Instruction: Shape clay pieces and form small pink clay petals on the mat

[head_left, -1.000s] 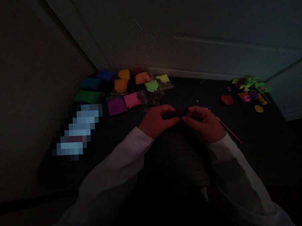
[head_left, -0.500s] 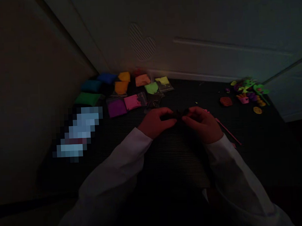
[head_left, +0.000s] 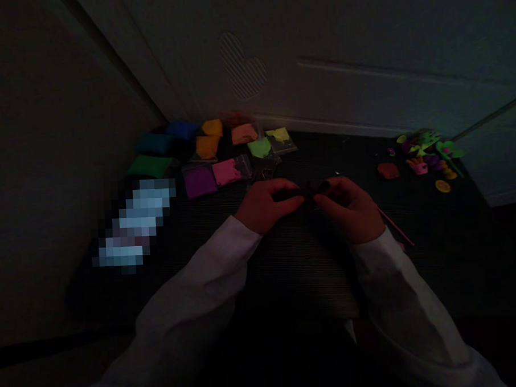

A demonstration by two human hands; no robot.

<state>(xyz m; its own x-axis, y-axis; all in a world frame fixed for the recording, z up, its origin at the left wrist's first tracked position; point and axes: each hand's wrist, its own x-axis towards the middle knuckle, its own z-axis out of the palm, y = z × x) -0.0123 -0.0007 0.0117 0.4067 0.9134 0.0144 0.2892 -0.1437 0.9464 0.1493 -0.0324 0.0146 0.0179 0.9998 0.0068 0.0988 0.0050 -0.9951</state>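
My left hand (head_left: 270,207) is closed, thumb and fingers pinching one side of a small dark lump, seemingly black modelling clay (head_left: 309,190). From the other side my right hand (head_left: 351,208) pinches the same lump, its fingertips close to the left ones. The lump's exact shape is lost in the dim light and against the black table. Just behind my left hand lies a clear packet (head_left: 265,169) with dark contents. A thin pink stick (head_left: 396,226) lies by my right hand, partly hidden by it.
Packets of coloured clay, among them a purple one (head_left: 200,181) and a pink one (head_left: 226,172), lie at back left. A pixelated bright screen (head_left: 135,224) is at left. Small clay figures (head_left: 427,152) and a reddish-brown lump (head_left: 388,170) sit at right. A wall (head_left: 365,97) borders the table.
Both hands stay together around the dark lump, with slight finger movement. My right hand covers a pink bit that showed behind it before. The view has shifted slightly.
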